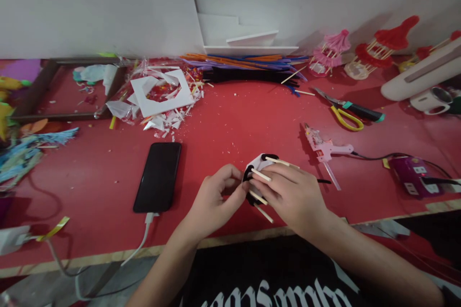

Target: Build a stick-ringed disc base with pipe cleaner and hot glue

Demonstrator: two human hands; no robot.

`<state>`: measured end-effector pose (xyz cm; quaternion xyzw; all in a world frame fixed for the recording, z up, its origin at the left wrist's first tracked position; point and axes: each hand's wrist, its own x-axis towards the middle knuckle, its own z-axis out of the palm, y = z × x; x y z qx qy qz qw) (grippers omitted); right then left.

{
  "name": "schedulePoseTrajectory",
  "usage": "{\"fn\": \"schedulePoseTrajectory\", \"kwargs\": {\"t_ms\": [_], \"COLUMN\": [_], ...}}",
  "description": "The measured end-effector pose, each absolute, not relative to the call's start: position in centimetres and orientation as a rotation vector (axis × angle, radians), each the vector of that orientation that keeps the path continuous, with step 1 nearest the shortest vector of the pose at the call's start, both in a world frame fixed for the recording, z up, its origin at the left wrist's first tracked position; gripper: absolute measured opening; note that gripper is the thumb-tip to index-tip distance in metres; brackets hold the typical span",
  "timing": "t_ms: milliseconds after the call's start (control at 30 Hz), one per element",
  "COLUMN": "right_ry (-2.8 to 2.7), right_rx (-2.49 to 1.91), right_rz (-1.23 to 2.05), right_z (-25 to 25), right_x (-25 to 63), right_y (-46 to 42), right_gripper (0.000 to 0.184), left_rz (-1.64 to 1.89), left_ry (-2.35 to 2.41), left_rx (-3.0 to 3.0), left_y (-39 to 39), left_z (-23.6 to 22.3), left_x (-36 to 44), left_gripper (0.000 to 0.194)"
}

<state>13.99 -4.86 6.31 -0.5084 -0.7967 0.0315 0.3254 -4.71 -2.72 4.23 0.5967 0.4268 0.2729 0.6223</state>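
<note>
- The small stick-and-disc piece (257, 165) is held between both hands near the front edge of the red desk (216, 124): a white base with fuzzy black trim (248, 172) and pale sticks (261, 174), mostly pointing toward 4 and 5 o'clock.
- The left hand (220, 197) is at the piece's 9 o'clock side, thumb and fingers closed in a pinch on the black trim.
- The right hand (297, 194) comes over the 3 o'clock side, its fingers closed around the base and lying against the sticks; a black strand (324, 181) shows just beyond it.
- Clock positions below are taken from the piece.
- 9 o'clock: a black phone (157, 177) lies flat, a white cable (146, 235) plugged into its near end.
- Between 10 and 11: a white board with a cut-out (147, 105) rests on clear wrapping, scraps and crumbs around it.
- 12 o'clock, at the back: a bundle of fuzzy stems (248, 64) — orange, purple, blue and black.
- 1 o'clock: a pink model (329, 53) and a red model (382, 50) stand on stick posts.
- 2 o'clock: a pink glue gun (326, 148) lies with its nozzle toward the back; farther off is a white mug (428, 100).
- 3 o'clock: a purple box (414, 177) with cords.
</note>
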Motion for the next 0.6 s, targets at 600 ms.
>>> {"fn": "schedulePoseTrajectory", "kwargs": {"t_ms": [600], "right_ry": [-2.144], "right_rx": [-1.449], "right_rz": [-0.016], "right_z": [8.2], "right_x": [14.0], "right_y": [-4.4], "right_gripper": [0.017], "left_rz": [0.61], "left_ry": [0.974], "left_rx": [1.286], "left_y": [-2.1], "left_z": [5.2], "left_x": [-3.8], "left_gripper": [0.014]}}
